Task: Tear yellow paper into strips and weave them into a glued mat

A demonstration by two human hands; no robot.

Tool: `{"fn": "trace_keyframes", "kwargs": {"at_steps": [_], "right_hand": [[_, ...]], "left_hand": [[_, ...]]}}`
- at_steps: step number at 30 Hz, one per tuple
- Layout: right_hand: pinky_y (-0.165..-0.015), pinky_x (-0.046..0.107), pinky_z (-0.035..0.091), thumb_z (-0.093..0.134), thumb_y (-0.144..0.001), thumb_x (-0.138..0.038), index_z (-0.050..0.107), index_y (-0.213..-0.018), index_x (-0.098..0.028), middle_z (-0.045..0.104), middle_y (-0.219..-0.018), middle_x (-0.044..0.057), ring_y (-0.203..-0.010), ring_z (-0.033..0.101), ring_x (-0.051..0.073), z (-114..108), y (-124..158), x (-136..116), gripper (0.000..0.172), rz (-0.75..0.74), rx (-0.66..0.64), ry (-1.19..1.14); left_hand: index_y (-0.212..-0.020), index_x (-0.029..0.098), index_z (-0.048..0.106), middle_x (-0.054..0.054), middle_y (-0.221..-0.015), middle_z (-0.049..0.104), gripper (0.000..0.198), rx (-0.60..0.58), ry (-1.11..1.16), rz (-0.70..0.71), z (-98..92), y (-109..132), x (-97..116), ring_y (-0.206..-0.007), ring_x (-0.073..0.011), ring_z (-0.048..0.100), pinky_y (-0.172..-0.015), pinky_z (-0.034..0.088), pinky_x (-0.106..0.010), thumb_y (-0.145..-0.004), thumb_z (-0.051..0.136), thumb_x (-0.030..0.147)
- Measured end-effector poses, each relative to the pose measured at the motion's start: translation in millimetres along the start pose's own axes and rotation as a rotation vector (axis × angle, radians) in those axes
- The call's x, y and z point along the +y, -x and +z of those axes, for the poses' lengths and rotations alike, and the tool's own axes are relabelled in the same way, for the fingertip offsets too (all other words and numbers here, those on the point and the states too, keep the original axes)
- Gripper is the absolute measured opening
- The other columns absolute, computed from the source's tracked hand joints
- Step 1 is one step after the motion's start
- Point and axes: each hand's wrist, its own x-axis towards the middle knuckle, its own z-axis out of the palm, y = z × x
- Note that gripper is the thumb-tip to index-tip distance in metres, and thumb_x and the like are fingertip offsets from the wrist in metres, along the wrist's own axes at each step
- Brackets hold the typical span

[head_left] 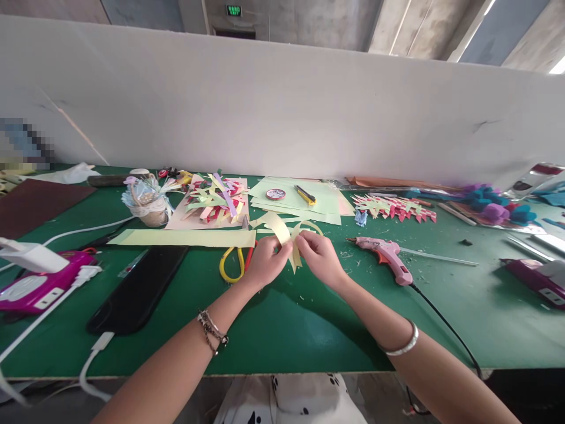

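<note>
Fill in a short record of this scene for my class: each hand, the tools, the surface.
Left hand: pinching curled yellow paper
Right hand: pinching curled paper too; one strip or several, unclear
Scissors: beside the left hand, partly hidden
Glue gun: pink, right of the right hand, nozzle pointing left
Cutter: on pale green sheets
Table: green

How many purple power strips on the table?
2. One power strip is far left, beside the black phone; the other power strip is far right, past the pink glue gun.
</note>
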Motion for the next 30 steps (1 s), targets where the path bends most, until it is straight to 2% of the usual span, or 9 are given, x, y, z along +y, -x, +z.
{"fn": "trace_keyframes", "kwargs": {"at_steps": [5,10,14,18,25,30], "right_hand": [[-0.045,0.022,0.022,0.040,-0.082,-0.030,0.030,-0.053,-0.020,0.029,-0.047,-0.006,-0.045,0.026,0.007,1.0,0.1,1.8,0.032,0.038,0.016,-0.074],[-0.044,0.022,0.023,0.040,-0.084,-0.039,0.031,-0.056,-0.020,0.030,-0.048,-0.006,-0.045,0.028,0.007,2.5,-0.2,4.3,0.035,0.084,-0.004,-0.151],[-0.043,0.022,0.022,0.042,-0.083,-0.043,0.031,-0.055,-0.020,0.029,-0.048,-0.006,-0.045,0.027,0.007,2.9,0.9,1.9,0.038,0.044,-0.047,-0.078],[-0.042,0.022,0.024,0.039,-0.084,-0.041,0.031,-0.054,-0.020,0.032,-0.044,-0.006,-0.042,0.030,0.007,2.3,1.2,-0.9,0.038,0.064,-0.058,-0.108],[-0.040,0.022,0.025,0.041,-0.084,-0.041,0.034,-0.053,-0.020,0.033,-0.041,-0.007,-0.039,0.031,0.007,6.7,3.2,-1.6,0.038,0.134,0.010,-0.204],[-0.039,0.021,0.025,0.039,-0.085,-0.038,0.032,-0.053,-0.020,0.035,-0.039,-0.007,-0.036,0.030,0.006,7.2,2.3,-1.3,0.038,0.168,0.074,-0.282]], "left_hand": [[-0.057,0.019,0.033,0.005,-0.050,0.028,0.035,-0.087,0.032,0.012,1.2,0.0,-0.1,-0.047,-0.0086,0.028,-0.045,0.021,-0.023,-0.084,0.039,0.040],[-0.053,0.019,0.026,0.005,-0.048,0.023,0.041,0.009,-0.030,0.039,2.9,0.5,-1.1,-0.045,-0.0082,0.024,-0.044,0.017,-0.024,-0.085,0.037,0.042],[-0.053,0.019,0.029,0.005,-0.048,0.025,0.040,0.033,-0.006,0.017,3.6,1.0,-2.3,-0.046,-0.0084,0.026,-0.044,0.018,-0.024,-0.085,0.038,0.042],[-0.057,0.019,0.034,0.006,-0.050,0.027,0.037,0.058,0.067,0.010,4.1,0.8,-2.7,-0.046,-0.0083,0.027,-0.044,0.021,-0.023,-0.085,0.040,0.043],[-0.056,0.019,0.035,0.005,-0.051,0.027,0.041,0.089,0.134,-0.059,8.2,2.0,4.2,-0.047,-0.0084,0.027,-0.044,0.022,-0.023,-0.082,0.042,0.050],[-0.057,0.019,0.038,0.006,-0.045,0.028,0.041,0.140,0.163,-0.144,4.8,-0.2,1.4,-0.042,-0.0085,0.030,-0.042,0.024,-0.023,-0.082,0.041,0.051]]}}
